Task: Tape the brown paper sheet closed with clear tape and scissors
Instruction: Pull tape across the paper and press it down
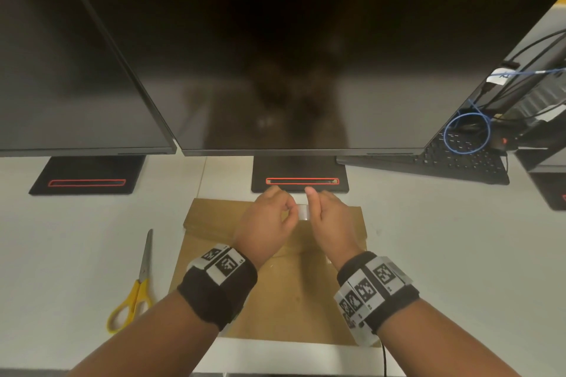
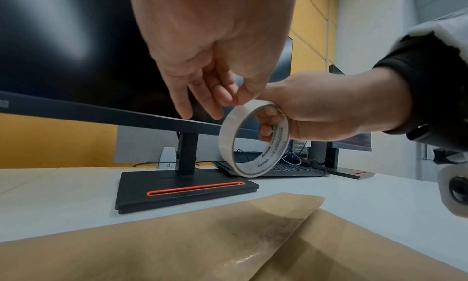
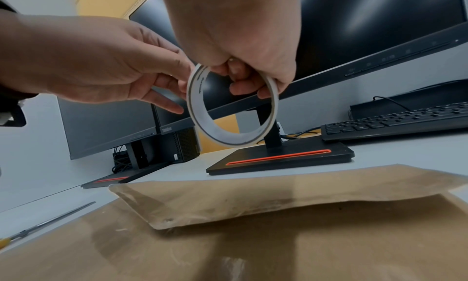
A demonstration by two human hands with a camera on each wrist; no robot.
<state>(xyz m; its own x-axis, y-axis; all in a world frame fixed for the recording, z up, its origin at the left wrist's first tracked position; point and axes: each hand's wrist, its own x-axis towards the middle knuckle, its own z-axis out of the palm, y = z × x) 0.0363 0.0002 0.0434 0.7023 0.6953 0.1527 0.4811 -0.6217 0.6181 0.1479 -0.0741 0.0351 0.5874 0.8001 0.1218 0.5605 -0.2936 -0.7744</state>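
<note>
Right hand gripped the thin white-cored roll of clear tape, fingers through its core, above the folded brown paper sheet. Left hand pinched the roll's top edge. Yellow-handled scissors lay left of the sheet on the white desk.

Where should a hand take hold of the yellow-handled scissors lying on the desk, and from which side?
By the yellow handle loops, probably with the left hand, coming from the near edge of the desk. The yellow-handled scissors lie flat left of the brown paper sheet, loops nearest the person, closed blades pointing away toward the monitors.
</note>
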